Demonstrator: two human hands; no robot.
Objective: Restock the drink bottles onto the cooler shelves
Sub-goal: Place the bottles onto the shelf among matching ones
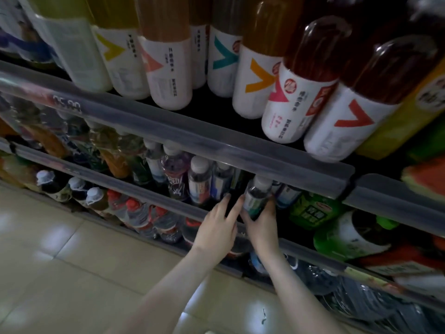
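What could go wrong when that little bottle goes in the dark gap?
The small white-capped bottle of dark drink, gripped by the right hand, might bump the packed white-capped neighbour bottles and tip them. Its cap could catch the grey plastic shelf rail above. The left hand, fingers at the gap, could get pinched.

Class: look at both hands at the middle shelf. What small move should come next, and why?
Probably slide the bottle into the dark gap and stand it there. The right hand grips it, tilted, at the shelf's front rail; the left hand reaches straight fingers into that gap, beside a row of white-capped bottles.
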